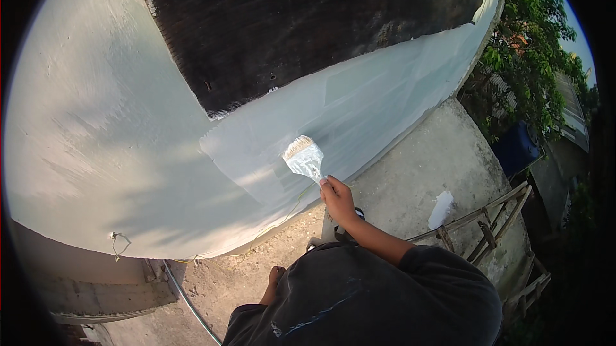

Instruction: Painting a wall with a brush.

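My right hand (337,198) is closed round the handle of a wide flat paintbrush (304,156). White paint coats its ferrule, and its pale bristles point up and to the left, at or very near the wall (256,144). Whether the bristles touch the wall is hard to tell. Pale bluish-white paint with visible strokes covers the wall around the brush. My left arm hangs down beside my dark shirt, and my left hand (276,275) shows only in part, in shade, with its fingers unclear.
A large dark panel (308,31) is set in the wall above the brush. Right of me, a concrete ledge (417,153) bears a white paint patch (441,210) beside a wooden ladder-like frame (487,224). A blue barrel (516,148) stands beyond. Lower left are a hose (191,304) and a wire stub (115,237).
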### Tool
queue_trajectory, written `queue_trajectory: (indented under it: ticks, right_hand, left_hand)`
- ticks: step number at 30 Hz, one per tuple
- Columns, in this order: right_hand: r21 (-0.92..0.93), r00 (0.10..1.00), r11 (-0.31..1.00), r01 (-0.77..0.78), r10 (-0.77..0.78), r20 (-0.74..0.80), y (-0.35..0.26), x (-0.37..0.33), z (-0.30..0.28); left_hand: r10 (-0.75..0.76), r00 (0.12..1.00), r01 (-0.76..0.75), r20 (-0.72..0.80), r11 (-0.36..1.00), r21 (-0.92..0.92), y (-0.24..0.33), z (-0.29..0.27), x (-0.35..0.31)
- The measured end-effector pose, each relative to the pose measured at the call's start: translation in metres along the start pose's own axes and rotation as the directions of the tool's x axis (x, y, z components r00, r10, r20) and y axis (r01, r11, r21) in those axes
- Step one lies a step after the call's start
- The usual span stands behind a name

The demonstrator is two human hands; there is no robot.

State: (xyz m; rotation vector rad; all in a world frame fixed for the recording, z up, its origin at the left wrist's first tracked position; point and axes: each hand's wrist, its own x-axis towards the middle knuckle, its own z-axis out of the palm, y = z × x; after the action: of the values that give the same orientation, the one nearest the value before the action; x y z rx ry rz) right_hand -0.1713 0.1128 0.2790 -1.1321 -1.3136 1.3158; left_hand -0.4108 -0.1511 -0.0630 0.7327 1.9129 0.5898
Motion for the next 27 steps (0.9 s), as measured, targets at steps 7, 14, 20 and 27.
queue_trajectory:
  ticks: [7,14,20,27]
  right_hand:
    - [-0.079,0.994,0.994,0.078,-0.071,0.081,-0.003,-0.014,0.016]
    - [-0.018,0.999,0.999,0.043,-0.044,-0.030,0.003,-0.007,0.006]
    - [-0.104,0.997,0.992,0.066,-0.060,0.058,0.002,-0.011,0.015]
    - [-0.052,0.999,0.998,0.024,-0.026,-0.045,0.011,-0.010,0.011]
  left_hand:
    - [0.017,1.000,-0.017,-0.007,0.998,0.054,0.009,-0.008,-0.003]
    - [-0.006,1.000,0.007,-0.001,0.999,0.036,0.003,-0.005,-0.003]
    - [0.039,0.999,-0.039,0.028,0.999,-0.004,-0.001,-0.008,0.006]
    - [0.006,1.000,-0.005,-0.012,0.999,0.053,0.001,0.001,0.005]
